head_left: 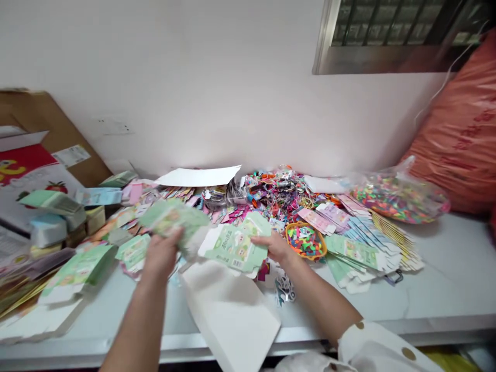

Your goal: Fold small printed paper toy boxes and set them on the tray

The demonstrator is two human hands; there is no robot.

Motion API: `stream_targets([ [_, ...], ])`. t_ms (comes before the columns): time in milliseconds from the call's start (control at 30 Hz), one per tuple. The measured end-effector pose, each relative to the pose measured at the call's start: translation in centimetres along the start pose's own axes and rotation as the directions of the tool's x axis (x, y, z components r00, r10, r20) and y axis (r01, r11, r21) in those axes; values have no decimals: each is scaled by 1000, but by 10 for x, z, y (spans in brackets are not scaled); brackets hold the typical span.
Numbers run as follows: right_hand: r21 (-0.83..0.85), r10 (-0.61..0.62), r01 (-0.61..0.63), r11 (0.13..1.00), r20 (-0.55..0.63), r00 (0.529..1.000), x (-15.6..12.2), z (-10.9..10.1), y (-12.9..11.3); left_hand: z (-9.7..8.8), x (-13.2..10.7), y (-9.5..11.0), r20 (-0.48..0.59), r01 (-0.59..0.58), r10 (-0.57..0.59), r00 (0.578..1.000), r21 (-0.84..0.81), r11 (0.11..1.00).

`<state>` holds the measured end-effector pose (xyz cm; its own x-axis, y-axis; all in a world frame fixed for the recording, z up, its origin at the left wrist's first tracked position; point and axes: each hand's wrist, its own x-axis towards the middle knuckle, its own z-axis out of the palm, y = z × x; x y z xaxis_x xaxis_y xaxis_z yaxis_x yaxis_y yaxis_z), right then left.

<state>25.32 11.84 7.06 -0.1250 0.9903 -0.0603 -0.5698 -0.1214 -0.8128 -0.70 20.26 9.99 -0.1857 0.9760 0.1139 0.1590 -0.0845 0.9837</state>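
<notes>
Under soft, diffuse light, motion blur smears the left hand and its green packaging.

There are two hands, one orange basket, one window.

White sleeve, brown dots

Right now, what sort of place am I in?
Probably a packing workroom: there's green printed packaging in your right hand, an orange basket of colourful pieces, and a big red sack.
</notes>
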Motion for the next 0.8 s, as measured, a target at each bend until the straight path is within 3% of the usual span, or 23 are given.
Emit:
stream_targets([
  [33, -28, -30, 29, 999, -32, 999, -5, -5, -7, 24, -17, 7, 169, 125, -95, 981, -180, 976],
  [100, -84, -87, 78, 993, -113, 990, -16, -19, -19, 71, -47, 20, 305, 337, -220, 927, -416, 845],
  [167, -116, -121, 99, 988, -193, 974, -31, -35, -27, 110, -72, 27, 406, 461, -263, 875, -535, 708],
  [267, -81, -92, 73, 994, -261, 961, -62, -59, -32, 149, -97, 27, 549, 630, -343, 763, -511, 584],
  [367, -21, -62, 59, 998, -274, 960, -95, -77, -34, 178, -112, 26, 650, 729, -372, 663, -447, 518],
  [467, 7, -146, 160, 987, -361, 921, -127, -90, -40, 214, -125, 36, 762, 768, -341, 551, -302, 565],
  [533, -14, -240, 265, 964, -473, 848, -148, -101, -49, 248, -135, 47, 823, 751, -306, 478, -202, 629],
  [600, -67, -326, 354, 933, -579, 747, -169, -115, -61, 284, -147, 59, 843, 715, -270, 466, -178, 676],
  [667, -128, -374, 390, 912, -648, 663, -188, -133, -74, 318, -160, 67, 836, 658, -236, 495, -183, 730],
  [733, -186, -378, 354, 917, -688, 619, -200, -151, -85, 343, -171, 68, 813, 583, -223, 537, -168, 795],
  [800, -303, -366, 207, 930, -735, 570, -204, -167, -92, 354, -177, 64, 775, 488, -205, 598, -150, 860],
])
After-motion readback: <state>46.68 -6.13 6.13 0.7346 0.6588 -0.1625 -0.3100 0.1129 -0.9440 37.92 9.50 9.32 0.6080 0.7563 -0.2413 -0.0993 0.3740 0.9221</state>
